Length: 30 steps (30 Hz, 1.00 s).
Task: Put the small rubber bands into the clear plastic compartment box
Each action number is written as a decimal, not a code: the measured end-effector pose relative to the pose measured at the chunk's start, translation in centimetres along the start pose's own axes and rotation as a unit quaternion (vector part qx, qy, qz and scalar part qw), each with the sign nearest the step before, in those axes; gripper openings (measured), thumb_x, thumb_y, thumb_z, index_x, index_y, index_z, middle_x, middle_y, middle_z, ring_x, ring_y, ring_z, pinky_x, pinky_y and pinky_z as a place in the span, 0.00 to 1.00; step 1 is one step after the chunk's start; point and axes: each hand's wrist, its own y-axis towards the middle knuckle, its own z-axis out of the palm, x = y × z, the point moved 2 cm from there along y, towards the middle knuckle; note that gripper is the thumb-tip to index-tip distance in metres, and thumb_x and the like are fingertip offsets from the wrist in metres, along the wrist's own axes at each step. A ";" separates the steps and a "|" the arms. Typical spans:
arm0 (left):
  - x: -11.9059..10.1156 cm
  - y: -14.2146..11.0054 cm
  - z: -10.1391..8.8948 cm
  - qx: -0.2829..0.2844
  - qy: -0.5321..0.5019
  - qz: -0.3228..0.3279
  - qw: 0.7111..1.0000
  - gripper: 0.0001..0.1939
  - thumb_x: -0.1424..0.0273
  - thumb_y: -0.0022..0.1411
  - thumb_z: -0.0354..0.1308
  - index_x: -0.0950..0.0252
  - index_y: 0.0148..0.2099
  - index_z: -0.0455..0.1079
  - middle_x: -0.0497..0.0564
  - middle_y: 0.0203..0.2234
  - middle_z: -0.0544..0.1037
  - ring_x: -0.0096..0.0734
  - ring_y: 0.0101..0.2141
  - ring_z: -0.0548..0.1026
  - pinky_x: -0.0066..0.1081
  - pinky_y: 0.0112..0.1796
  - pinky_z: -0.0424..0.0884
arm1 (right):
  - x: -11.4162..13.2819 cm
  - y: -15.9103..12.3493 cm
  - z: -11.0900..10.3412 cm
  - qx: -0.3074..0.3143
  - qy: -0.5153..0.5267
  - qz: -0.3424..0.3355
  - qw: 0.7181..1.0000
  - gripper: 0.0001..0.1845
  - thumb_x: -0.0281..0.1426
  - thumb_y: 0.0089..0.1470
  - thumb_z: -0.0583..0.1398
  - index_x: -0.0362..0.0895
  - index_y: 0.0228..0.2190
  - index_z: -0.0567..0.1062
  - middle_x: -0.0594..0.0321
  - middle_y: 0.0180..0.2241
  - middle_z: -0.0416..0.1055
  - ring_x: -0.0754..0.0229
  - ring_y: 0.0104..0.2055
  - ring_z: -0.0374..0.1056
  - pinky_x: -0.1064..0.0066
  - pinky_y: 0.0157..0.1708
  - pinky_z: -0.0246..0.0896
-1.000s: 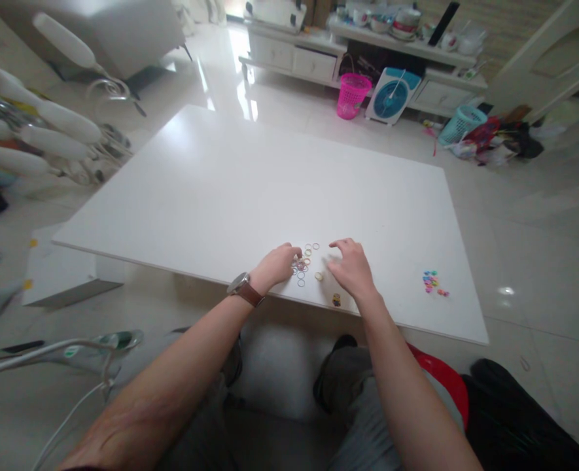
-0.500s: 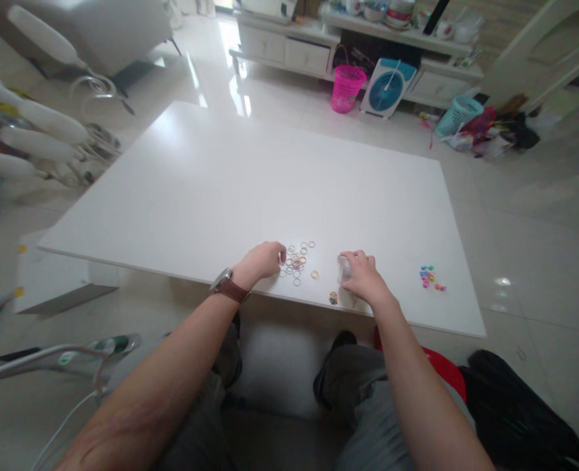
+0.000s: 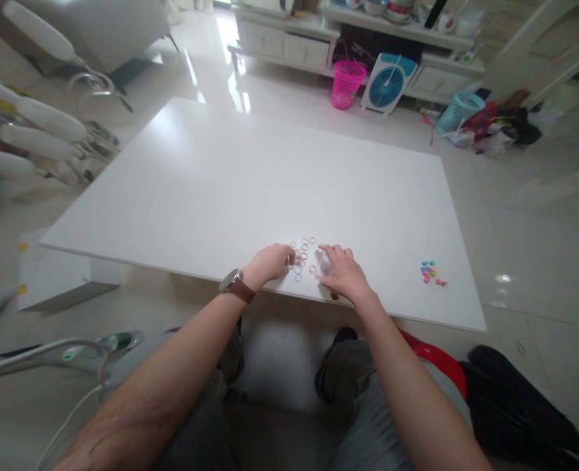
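Observation:
My left hand (image 3: 272, 261), with a brown-strapped watch at the wrist, rests on the table's near side. Its fingers are curled together at the left edge of a loose group of small thin coloured rings (image 3: 303, 256); whether they grip any is hidden. My right hand (image 3: 344, 273) holds a small clear plastic container (image 3: 323, 265) between thumb and fingers, on the right of the rings. One yellowish ring (image 3: 312, 269) lies close to the container. Partly under my right hand is a small figure piece (image 3: 334, 296), by the table edge.
Small bright coloured pieces (image 3: 429, 270) lie on the right part of the white table (image 3: 250, 176). Beyond it on the floor stand a pink basket (image 3: 347, 85), a blue and white fan (image 3: 388, 83) and a light blue basket (image 3: 460, 111). A red stool (image 3: 441, 366) is below right.
My right hand has moved left with the clear container, up to the rings, and now covers part of the figure piece. My left hand has shifted slightly right over the rings.

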 end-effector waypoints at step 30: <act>-2.0 -0.4 0.8 -0.007 0.136 0.093 0.986 0.10 0.74 0.65 0.52 0.66 0.41 0.75 0.58 0.40 0.81 0.40 0.39 0.80 0.33 0.39 0.72 | 0.1 0.6 -0.4 0.026 0.005 0.013 1.000 0.39 0.24 0.52 0.62 0.47 0.65 0.63 0.53 0.58 0.64 0.45 0.56 0.58 0.59 0.53 0.62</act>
